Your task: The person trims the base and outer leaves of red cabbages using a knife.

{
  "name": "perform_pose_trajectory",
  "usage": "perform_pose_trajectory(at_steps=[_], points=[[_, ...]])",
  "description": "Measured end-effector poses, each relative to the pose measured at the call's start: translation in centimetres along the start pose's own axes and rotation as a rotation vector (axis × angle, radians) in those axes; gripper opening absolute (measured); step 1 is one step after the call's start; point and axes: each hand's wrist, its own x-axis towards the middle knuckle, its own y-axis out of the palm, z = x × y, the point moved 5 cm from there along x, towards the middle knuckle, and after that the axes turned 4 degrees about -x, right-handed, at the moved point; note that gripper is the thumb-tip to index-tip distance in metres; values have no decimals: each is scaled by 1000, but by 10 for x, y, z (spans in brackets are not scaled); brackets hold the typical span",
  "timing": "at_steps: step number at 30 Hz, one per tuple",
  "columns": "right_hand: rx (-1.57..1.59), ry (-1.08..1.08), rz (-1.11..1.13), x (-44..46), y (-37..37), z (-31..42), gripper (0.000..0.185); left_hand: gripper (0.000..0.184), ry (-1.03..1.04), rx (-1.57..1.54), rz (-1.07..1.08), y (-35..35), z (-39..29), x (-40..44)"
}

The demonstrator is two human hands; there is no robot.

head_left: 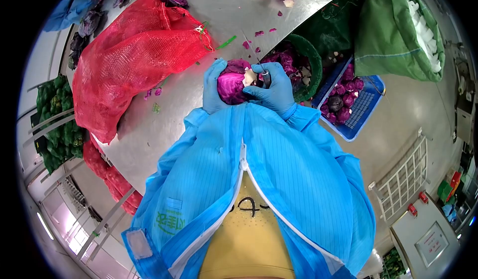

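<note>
My left hand (213, 87), in a blue glove, is wrapped round the left side of a purple cabbage (231, 87). On its right side, my right hand (276, 90), gloved too, grips a knife (266, 77) by its dark handle, with the thin blade pointing up and away. The pale cut stem of the cabbage faces the thumb of my right hand. Just beyond the right hand stands a green basket (314, 62) of purple leaves and trimmings. Part of the knife handle is hidden by the fingers.
A red mesh sack (132, 55) lies on the metal table (149, 124) at left. Leaf scraps are scattered past the cabbage. At right are a blue crate (366, 107) of purple cabbages and a green sack (393, 35). Dark leaves lie at the upper left.
</note>
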Motion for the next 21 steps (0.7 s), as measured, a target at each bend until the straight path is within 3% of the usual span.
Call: perform_pose_trajectory(at_steps=[4,8,11,13,16,18,19,21], points=[[111,134,102,-4,12,-16,47,108,13,44,9,-1,-2,0],[44,68,90,-1,5,-9,43,109,-42,42,11,-2,-4,1],[-141,-90,94,5,-3,10,34,110,-113,-45,23,5,17,-9],[-404,-449,125,3,1,21,30,110,-166,-157,22,9,19,-8],[-616,-539,171,-1,11,21,29,109,-91,23,36,9,14,-8],[-582,-453,53,8,9,8,24,107,-334,-309,39,15,34,-20],[-386,-247,-27,14,3,-3,20,110,-240,-70,67,5,18,-13],[-28,73,-168,22,-9,-25,23,112,-234,-188,58,3,29,-9]])
